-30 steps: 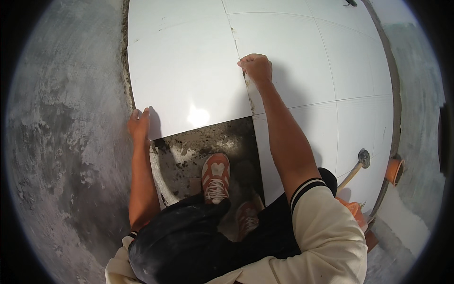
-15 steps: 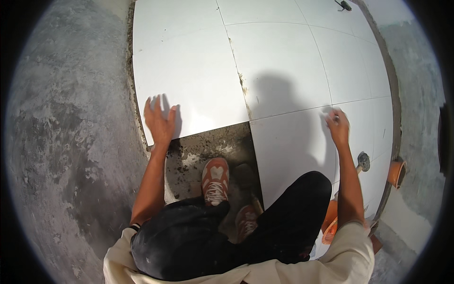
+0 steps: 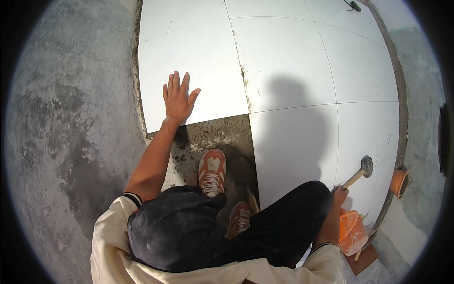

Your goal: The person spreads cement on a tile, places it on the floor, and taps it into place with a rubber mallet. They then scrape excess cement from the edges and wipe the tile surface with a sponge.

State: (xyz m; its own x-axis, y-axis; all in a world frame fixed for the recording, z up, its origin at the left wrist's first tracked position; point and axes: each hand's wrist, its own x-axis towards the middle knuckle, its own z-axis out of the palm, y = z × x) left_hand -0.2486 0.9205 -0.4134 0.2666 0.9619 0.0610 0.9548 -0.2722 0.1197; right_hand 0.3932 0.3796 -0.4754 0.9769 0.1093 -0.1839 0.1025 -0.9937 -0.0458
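Observation:
My left hand [image 3: 177, 102] lies flat with its fingers spread on a large white floor tile [image 3: 208, 66], close to the tile's front edge. At my right, beside my bent knee, my right hand [image 3: 339, 195] is closed around the wooden handle of a mallet [image 3: 366, 166] with a dark head. The mallet rests low over the white tiles, its head pointing away from me. My knee partly hides the right hand. In front of the tile under my left hand lies a strip of rough grey mortar [image 3: 213, 131].
My shoes [image 3: 212, 170] stand in the untiled gap. Near the right shoe is a wooden handle [image 3: 253, 201]. An orange bucket [image 3: 351, 233] and a brown slab [image 3: 363, 259] lie at right, an orange pot [image 3: 398, 183] by the wall. A grey wall [image 3: 71, 132] rises at left.
My left hand has moved forward and right and flattened on the tile. My right hand has dropped back from above the tiles and taken hold of the mallet's handle.

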